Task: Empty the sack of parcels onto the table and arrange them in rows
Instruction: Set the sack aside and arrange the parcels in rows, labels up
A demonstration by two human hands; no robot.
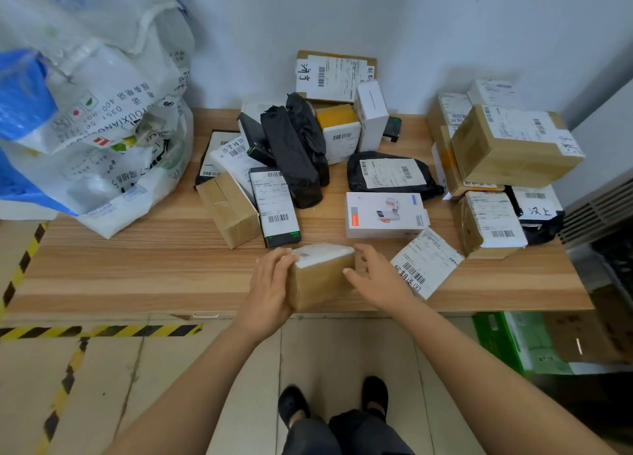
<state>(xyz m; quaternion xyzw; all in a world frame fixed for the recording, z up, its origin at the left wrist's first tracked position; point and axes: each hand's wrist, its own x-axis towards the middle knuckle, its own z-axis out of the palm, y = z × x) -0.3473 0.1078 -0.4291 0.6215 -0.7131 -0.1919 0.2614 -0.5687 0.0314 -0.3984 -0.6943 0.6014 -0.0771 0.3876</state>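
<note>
A small brown taped box (320, 276) with a white top stands at the front edge of the wooden table (137, 269). My left hand (270, 283) grips its left side. My right hand (376, 276) rests against its right side with fingers spread. The white woven sack (102, 112) slumps at the table's left end, partly blurred. Several parcels lie in a loose heap in the middle: a black wrapped parcel (291, 156), a brown box (229, 211), a labelled dark box (275, 208), a black pouch (390, 174) and a white product box (383, 215).
Brown cartons (513, 146) are stacked at the table's right end, against the wall. A labelled flat parcel (426, 266) lies right of my right hand. On the floor are yellow-black hazard tape (102, 331) and a green-white carton (513, 341). A grey vented unit (599, 204) stands at right.
</note>
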